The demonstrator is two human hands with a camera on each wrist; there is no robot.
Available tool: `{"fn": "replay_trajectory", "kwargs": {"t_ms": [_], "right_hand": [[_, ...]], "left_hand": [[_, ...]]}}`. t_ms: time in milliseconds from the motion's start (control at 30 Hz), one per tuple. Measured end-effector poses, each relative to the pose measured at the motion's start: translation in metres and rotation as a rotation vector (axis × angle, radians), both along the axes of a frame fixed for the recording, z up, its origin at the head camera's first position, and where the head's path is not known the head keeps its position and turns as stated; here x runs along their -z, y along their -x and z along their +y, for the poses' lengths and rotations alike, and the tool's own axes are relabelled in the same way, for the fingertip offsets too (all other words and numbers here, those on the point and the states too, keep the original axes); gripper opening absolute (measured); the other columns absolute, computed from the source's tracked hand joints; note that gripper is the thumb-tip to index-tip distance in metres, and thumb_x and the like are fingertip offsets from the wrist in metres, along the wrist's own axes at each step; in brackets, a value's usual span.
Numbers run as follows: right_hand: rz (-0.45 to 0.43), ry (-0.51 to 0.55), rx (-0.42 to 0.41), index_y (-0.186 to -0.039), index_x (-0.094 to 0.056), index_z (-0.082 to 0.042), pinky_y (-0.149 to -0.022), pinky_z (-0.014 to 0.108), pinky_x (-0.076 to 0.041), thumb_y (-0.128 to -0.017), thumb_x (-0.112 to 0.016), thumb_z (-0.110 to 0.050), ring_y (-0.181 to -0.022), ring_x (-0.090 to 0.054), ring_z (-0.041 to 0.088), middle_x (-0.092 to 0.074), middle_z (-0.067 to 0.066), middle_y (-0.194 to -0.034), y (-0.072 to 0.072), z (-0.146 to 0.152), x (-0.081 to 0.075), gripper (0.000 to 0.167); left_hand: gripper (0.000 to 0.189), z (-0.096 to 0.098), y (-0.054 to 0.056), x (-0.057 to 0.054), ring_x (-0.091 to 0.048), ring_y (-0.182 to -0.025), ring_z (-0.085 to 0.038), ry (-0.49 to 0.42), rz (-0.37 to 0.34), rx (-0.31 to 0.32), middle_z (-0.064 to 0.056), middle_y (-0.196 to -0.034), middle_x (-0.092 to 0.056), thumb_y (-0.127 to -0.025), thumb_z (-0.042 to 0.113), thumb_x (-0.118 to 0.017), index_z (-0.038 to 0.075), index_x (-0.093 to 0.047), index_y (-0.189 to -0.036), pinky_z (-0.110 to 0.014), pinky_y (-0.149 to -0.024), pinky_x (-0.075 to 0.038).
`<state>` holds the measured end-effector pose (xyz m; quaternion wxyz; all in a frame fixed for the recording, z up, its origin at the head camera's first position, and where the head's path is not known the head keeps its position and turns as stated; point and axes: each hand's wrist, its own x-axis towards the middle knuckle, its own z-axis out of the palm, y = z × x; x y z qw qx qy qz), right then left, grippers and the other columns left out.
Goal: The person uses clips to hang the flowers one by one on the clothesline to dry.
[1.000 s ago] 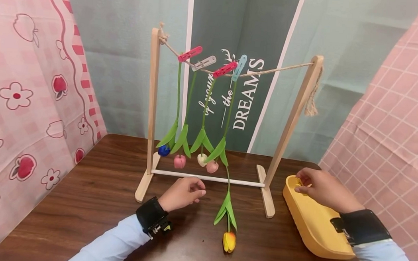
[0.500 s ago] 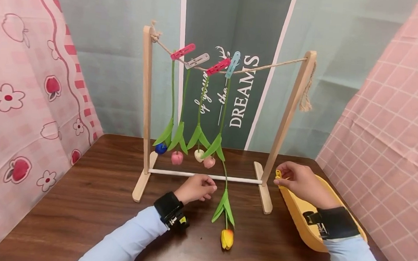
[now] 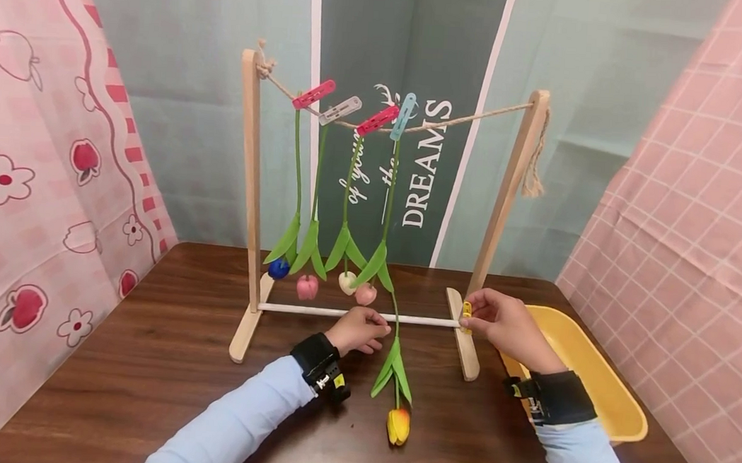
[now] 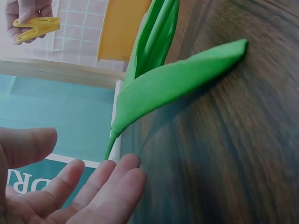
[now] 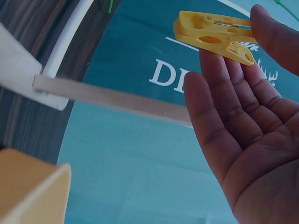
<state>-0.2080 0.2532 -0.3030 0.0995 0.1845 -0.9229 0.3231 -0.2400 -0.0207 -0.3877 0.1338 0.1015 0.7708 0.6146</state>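
Observation:
Between thumb and fingers my right hand pinches a yellow clothespin, in front of the rack's right foot. My left hand has relaxed fingers with nothing in them, beside the stem of a yellow tulip. This tulip lies bloom toward me on the table; its leaves lie past my fingertips in the left wrist view. From the rope several tulips hang bloom down: blue, pink, white and pale pink. Red, grey and light blue clothespins hold their stems.
The wooden rack stands across the table, with a white bar low between its feet. A yellow tray sits at the right, partly behind my right forearm. Printed cloths hang around the table.
My right hand has come left out of the yellow tray, carrying the yellow clothespin toward the rack. My left hand has moved right, closer to the yellow tulip's stem.

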Motion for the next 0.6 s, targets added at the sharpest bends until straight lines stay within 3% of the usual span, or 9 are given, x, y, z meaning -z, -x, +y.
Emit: {"fn": "replay_trajectory", "kwargs": {"t_ms": [233,600], "right_hand": [[0.003,0.052,0.026,-0.103,-0.064,-0.001,-0.067,0.027,-0.053,-0.081,-0.08,-0.008,-0.078,-0.063,0.02,-0.065,0.005,-0.086,0.002,-0.007,0.007,0.028],[0.011,0.12,0.03,-0.102,-0.063,0.0,-0.067,0.025,-0.052,-0.08,-0.08,-0.009,-0.079,-0.063,0.02,-0.065,0.007,-0.087,0.006,-0.013,0.016,0.029]], "left_hand": [[0.018,0.009,0.005,0.005,-0.07,-0.08,-0.036,-0.027,-0.059,-0.022,-0.02,-0.094,-0.065,-0.091,0.004,-0.065,-0.006,-0.058,-0.103,-0.038,-0.063,-0.057],[0.019,0.022,0.01,0.015,-0.066,-0.065,-0.021,-0.088,-0.159,-0.038,-0.015,-0.087,-0.065,-0.089,0.001,-0.064,-0.007,-0.056,-0.104,-0.037,-0.065,-0.057]]}}
